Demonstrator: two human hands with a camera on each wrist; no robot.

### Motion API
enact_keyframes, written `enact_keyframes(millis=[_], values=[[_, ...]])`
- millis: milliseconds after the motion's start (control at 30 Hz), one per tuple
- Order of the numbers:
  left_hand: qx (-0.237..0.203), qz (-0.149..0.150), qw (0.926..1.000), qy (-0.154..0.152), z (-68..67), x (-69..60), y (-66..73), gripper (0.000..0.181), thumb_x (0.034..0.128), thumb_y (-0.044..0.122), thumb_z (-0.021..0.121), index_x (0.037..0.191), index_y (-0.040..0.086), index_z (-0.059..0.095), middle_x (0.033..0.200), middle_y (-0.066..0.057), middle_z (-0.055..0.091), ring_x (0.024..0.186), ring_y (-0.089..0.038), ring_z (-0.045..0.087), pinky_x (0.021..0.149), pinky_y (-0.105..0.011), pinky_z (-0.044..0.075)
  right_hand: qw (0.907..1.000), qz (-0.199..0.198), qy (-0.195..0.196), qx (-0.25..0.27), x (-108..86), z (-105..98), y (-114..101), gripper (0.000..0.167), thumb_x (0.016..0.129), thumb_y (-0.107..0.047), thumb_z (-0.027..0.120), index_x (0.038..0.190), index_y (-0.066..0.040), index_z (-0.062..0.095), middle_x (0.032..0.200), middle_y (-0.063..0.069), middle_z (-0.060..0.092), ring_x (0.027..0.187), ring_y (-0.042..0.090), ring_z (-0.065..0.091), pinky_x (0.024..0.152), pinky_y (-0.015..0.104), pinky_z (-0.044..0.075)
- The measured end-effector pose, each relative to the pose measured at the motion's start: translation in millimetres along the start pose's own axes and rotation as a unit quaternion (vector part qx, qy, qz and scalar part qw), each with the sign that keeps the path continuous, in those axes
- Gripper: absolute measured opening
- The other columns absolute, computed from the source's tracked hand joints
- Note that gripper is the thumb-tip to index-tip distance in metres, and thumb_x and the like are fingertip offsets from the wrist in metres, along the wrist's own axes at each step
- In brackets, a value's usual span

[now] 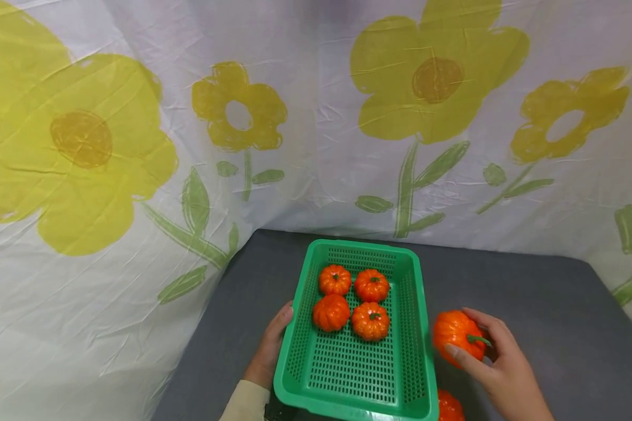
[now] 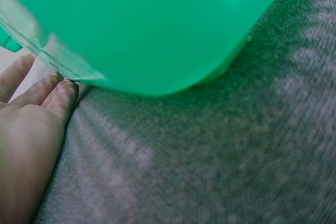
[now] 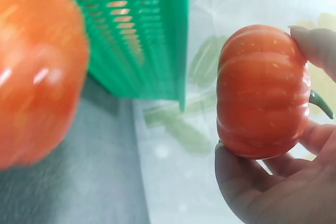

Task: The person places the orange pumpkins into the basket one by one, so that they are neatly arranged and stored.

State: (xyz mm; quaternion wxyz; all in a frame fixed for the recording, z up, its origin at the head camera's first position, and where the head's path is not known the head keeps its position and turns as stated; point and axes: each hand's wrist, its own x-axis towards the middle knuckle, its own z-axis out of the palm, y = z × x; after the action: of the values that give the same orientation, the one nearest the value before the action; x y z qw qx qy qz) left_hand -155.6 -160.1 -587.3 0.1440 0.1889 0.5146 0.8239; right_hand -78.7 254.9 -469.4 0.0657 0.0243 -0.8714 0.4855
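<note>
In the head view a green plastic basket (image 1: pixel 355 374) sits on the dark table, with several small orange pumpkins (image 1: pixel 370 321) grouped in its far half. My left hand (image 1: pixel 271 345) touches the basket's left side; in the left wrist view its fingers (image 2: pixel 37 90) extend against the basket's lower edge. To the right of the basket, my right hand (image 1: pixel 497 362) grips another pumpkin (image 1: pixel 455 333), thumb on one side and fingers on the other, green stem facing the palm. The right wrist view shows this pumpkin (image 3: pixel 262 93) held apart from the basket.
One more pumpkin (image 1: pixel 449 406) lies on the table beside the basket's near right corner, partly hidden by the rim. Behind the table (image 1: pixel 532 292) and along its left hangs a white cloth (image 1: pixel 316 175) printed with yellow flowers.
</note>
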Motion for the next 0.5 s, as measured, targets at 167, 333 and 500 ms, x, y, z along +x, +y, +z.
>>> enact_keyframes(millis=[167, 333, 500], values=[[-0.003, 0.007, 1.0000, -0.001, 0.8, 0.1, -0.7, 0.062, 0.1182, 0.031, 0.022, 0.172, 0.000, 0.021, 0.167, -0.029, 0.035, 0.147, -0.035, 0.046, 0.122, -0.055, 0.037, 0.9991, -0.026, -0.010, 0.031, 1.4, 8, -15, 0.063, 0.102, -0.015, 0.082, 0.157, -0.008, 0.051, 0.145, 0.006, 0.047, 0.109, 0.015, 0.059, 0.083, 0.023, 0.058], [-0.003, 0.003, 1.0000, 0.003, 0.4, -1.0, -1.7, 0.062, 0.1183, 0.031, 0.023, 0.172, 0.000, 0.023, 0.164, -0.026, 0.041, 0.144, -0.033, 0.051, 0.120, -0.055, 0.041, 0.9978, -0.047, -0.023, 0.039, 2.6, 17, -29, 0.061, 0.101, -0.016, 0.083, 0.155, -0.011, 0.055, 0.142, 0.003, 0.050, 0.108, 0.018, 0.060, 0.084, 0.026, 0.059], [-0.004, 0.004, 1.0000, 0.005, 0.1, -2.2, -1.2, 0.062, 0.1184, 0.031, 0.022, 0.172, 0.000, 0.023, 0.164, -0.024, 0.042, 0.144, -0.034, 0.050, 0.120, -0.055, 0.040, 0.9955, -0.086, -0.032, 0.023, 7.5, 23, -40, 0.059, 0.100, -0.016, 0.085, 0.152, -0.013, 0.057, 0.139, 0.000, 0.053, 0.110, 0.016, 0.058, 0.087, 0.023, 0.055]])
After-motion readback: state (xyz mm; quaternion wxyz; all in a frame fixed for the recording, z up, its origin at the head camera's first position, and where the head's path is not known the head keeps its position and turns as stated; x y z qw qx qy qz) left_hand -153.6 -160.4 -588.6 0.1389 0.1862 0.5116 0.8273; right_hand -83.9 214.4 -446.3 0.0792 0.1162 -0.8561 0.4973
